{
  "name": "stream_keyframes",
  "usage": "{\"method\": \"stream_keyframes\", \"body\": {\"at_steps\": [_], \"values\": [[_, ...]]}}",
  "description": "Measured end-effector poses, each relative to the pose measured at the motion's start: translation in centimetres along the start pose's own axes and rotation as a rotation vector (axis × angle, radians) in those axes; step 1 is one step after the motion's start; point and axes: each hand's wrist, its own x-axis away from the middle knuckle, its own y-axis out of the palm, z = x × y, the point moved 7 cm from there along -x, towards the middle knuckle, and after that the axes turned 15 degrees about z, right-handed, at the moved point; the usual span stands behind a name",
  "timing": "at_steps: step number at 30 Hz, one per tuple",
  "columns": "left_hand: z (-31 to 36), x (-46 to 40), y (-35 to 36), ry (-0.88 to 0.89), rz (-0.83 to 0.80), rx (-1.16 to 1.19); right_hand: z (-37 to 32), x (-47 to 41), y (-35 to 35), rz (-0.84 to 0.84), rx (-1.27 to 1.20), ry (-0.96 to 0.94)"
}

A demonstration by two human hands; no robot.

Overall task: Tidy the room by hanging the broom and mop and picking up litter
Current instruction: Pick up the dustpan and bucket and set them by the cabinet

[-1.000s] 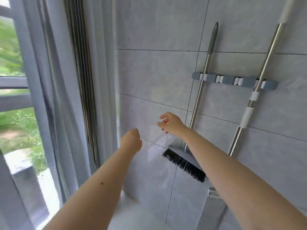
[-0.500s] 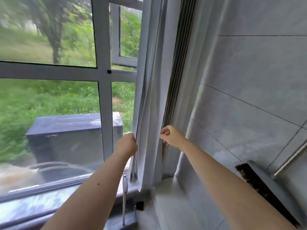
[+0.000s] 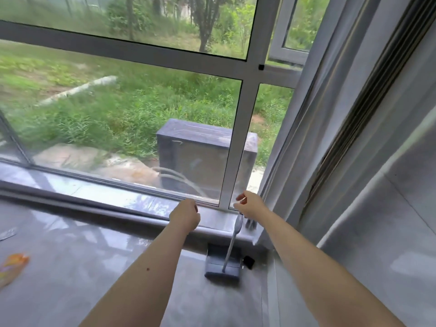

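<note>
The right hand (image 3: 250, 205) is reaching with its fingers loosely curled and a little apart, thumb and forefinger opening toward the top of the handle just below them; it is holding nothing, and whether a fingertip is already touching the handle cannot be told. The left hand (image 3: 185, 217) is hanging beside it with its fingers curled under into a loose fist, also holding nothing, over the window sill (image 3: 118, 204).

The handle belongs to a dustpan (image 3: 223, 264), standing on the floor with its grey pan against the foot of the sill and its pale handle leaning up to the ledge, just under the right hand. A small black object (image 3: 248, 262) is lying beside the pan, too small to identify.

A second ago the view was facing the tiled wall, where the broom and the mop were already clipped into the wall rack; since then it has swung left past the curtain (image 3: 306, 138) to the window, and both arms have come with it. That suggests the hanging step is done and the work is moving to the litter. An orange wrapper (image 3: 13, 267) and a silvery scrap (image 3: 7, 233) are lying on the floor well off to the left, not yet picked up.
</note>
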Motion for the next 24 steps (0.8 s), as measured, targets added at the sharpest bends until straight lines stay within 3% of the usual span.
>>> {"method": "stream_keyframes", "body": {"at_steps": [7, 24], "values": [[-2.2, 0.2, 4.3, -0.045, -0.102, -0.010, 3.6, -2.3, 3.9, -0.006, 0.111, 0.057], [2.3, -8.6, 16.2, -0.011, -0.342, 0.021, 11.8, -12.8, 6.6, -0.057, 0.158, 0.249]]}}
